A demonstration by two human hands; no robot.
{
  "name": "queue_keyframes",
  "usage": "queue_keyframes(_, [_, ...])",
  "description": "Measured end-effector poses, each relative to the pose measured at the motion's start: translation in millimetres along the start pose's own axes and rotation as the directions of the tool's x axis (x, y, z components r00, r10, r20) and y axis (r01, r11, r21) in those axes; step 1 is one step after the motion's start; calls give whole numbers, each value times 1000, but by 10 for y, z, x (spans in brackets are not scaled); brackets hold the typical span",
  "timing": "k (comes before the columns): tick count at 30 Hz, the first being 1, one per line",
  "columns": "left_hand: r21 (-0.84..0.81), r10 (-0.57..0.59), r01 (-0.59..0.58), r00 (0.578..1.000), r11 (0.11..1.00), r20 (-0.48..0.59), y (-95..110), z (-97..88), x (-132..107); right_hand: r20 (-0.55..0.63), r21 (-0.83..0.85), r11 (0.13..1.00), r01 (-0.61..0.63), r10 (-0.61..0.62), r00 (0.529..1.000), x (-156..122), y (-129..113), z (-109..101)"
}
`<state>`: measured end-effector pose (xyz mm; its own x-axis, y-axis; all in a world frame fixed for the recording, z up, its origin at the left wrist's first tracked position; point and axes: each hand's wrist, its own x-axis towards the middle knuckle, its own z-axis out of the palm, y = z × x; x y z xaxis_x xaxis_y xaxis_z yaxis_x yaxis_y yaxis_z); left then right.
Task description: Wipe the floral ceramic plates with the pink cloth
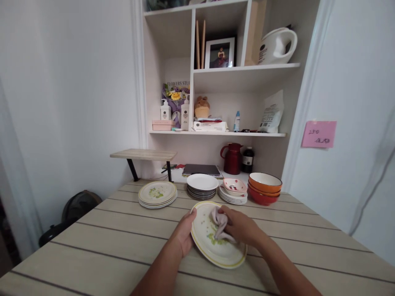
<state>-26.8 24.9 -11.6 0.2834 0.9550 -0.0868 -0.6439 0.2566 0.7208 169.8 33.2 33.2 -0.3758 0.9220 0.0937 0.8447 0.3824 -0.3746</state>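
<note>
Lower centre, your left hand [184, 235] clasps the plate [230, 254] by its rim and your right hand [242, 227] is closed on a bunched cloth [219, 223]. Green smears [214, 239] show the wiping is unfinished.

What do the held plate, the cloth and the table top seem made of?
The plate, gripped by the left hand, looks like glazed ceramic: smooth cream face, yellow-green rim line; melamine is possible. The cloth in the right hand looks like soft fabric, crumpled in folds. The table top looks like matt pale wood or laminate, with dark grooves.
</note>
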Motion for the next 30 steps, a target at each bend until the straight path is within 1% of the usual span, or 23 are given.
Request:
queue_keyframes(3, [3, -5, 5, 1000, 1000, 12, 8, 7, -21, 118, 6, 1000, 28, -28, 993, -85, 101, -136])
queue_keyframes(5, [4, -7, 7, 1000, 1000, 18, 13, 13, -31, 198, 26, 996, 88, -91, 976, -133, 78, -176])
queue_keyframes(7, [6, -5, 5, 1000, 1000, 20, 15, 19, -36, 252, 56, 986, 155, -164, 954, -156, -1, -160])
queue_keyframes(9, [8, 1, -2, 1000, 1000, 15, 14, 22, -34, 232, 77, 977, 201, -213, 949, -150, -111, -89])
queue_keyframes(10, [9, 5, -5, 1000, 1000, 9, 12, 23, -30, 191, 76, 975, 209, -220, 957, -136, -171, -40])
queue_keyframes(11, [10, 9, -9, 1000, 1000, 3, 8, 22, -24, 124, 65, 977, 205, -212, 969, -117, -231, 15])
queue_keyframes(14, [15, 9, -9, 1000, 1000, -19, -5, 18, -2, 16, 30, 988, 152, -153, 988, -42, -370, 162])
queue_keyframes(16, [19, 6, -6, 1000, 1000, -26, -9, 17, 6, -23, 7, 993, 117, -117, 993, 6, -395, 207])
queue_keyframes(19, [25, 9, -9, 1000, 1000, -19, 0, 21, -6, -46, -28, 998, 50, -51, 998, 46, -299, 178])
queue_keyframes(22, [29, 4, -4, 1000, 1000, 8, 15, 32, -33, -16, -65, 998, -22, 21, 1000, 29, -100, 69])
queue_keyframes(25, [35, -5, 4, 1000, 999, 25, 23, 38, -53, 65, -105, 994, -41, 48, 997, -44, 62, -58])
queue_keyframes(27, [35, -3, 2, 1000, 999, 22, 23, 34, -55, 133, -119, 993, -19, 35, 990, -104, 89, -118])
queue_keyframes(30, [32, 6, -6, 1000, 999, 17, 19, 19, -44, 217, -97, 993, 66, -44, 975, -171, -14, -124])
